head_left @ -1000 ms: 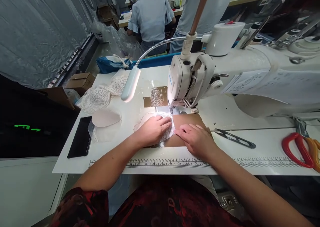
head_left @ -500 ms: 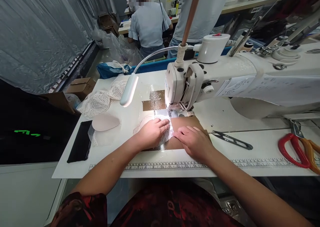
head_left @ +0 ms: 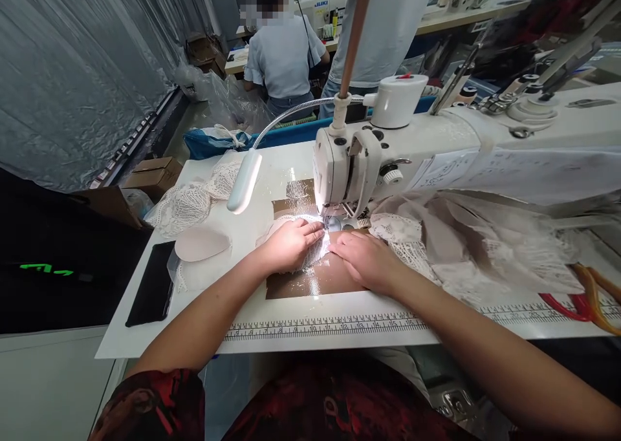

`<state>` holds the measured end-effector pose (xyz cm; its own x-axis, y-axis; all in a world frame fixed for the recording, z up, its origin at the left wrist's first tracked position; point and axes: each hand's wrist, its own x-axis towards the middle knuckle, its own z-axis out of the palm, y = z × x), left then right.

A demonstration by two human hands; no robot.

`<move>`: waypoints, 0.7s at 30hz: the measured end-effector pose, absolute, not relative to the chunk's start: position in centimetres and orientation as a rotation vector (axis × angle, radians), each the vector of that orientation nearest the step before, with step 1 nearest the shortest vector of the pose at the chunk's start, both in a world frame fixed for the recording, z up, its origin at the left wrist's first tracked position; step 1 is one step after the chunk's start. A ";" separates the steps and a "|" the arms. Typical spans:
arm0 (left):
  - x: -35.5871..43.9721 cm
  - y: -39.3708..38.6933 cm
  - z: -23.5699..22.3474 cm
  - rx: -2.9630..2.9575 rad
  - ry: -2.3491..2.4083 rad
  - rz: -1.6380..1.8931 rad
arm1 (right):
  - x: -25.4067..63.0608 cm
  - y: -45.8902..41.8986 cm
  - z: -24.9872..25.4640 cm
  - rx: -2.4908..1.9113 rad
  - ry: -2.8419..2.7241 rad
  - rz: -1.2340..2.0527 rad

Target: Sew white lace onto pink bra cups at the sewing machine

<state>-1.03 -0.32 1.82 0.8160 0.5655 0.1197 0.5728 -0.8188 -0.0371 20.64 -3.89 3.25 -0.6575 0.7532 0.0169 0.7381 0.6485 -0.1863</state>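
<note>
White tabletop [head_left: 274,172] spans the scene, with a printed ruler [head_left: 310,328] running along its near edge. At the near right corner lie scissors [head_left: 592,299] with red and orange handles, their blades out of sight. On the near left a black phone [head_left: 150,286] lies flat, and a smooth beige pad [head_left: 201,242] sits just beyond its right side.

Brown tape [head_left: 291,289] covers the middle of the table. Over it lies a small lace piece [head_left: 317,255], its far right edge at the sewing machine's [head_left: 339,166] needle area. The left hand [head_left: 294,244] rests flat on the lace, fingers extended and close together, tips near the needle. The right hand [head_left: 363,260] lies just right of it, palm down, fingers bent, fingertips at the lace's right edge; whether they pinch it cannot be told.

Sheer fabric [head_left: 504,240] with lace parts spreads beyond the right forearm, under the machine's arm and up to the scissors. On the far left a lace bundle [head_left: 182,205] lies near a lit lamp [head_left: 245,182] on a bendable neck.

Beyond the table are a blue bag [head_left: 208,142], a seated person [head_left: 281,59] turned away, a standing person [head_left: 378,33] and another machine [head_left: 323,14].
</note>
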 end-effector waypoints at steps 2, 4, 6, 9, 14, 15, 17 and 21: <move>-1.2 0.3 1.8 -2.911 -0.929 -0.144 | 20.5 -3.6 3.3 -1.292 -2.749 0.243; -1.3 0.6 1.9 -2.903 -0.941 -0.134 | 20.4 -3.5 3.0 -1.319 -2.721 0.204; -1.4 0.6 2.0 -2.907 -0.945 -0.159 | 20.4 -3.5 2.7 -1.329 -2.704 0.154; -1.4 0.1 2.2 -2.966 -0.903 -0.263 | 20.5 -3.6 2.1 -1.316 -2.701 0.108; -1.4 -0.4 2.0 -3.052 -0.827 -0.361 | 20.5 -3.4 1.9 -1.318 -2.722 0.099; -1.4 -0.2 1.8 -3.051 -0.833 -0.358 | 20.5 -3.4 1.9 -1.329 -2.725 0.102; -1.6 0.3 1.6 -3.044 -0.851 -0.346 | 20.4 -3.2 2.0 -1.372 -2.719 0.110; -1.9 1.3 1.3 -3.023 -0.917 -0.316 | 20.1 -3.0 2.2 -1.449 -2.648 0.142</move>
<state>-1.90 1.35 1.27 0.8134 0.5532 0.1799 0.5465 -0.8327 0.0893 20.13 -3.00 2.17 -0.5348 0.8429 0.0595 0.8317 0.5375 -0.1392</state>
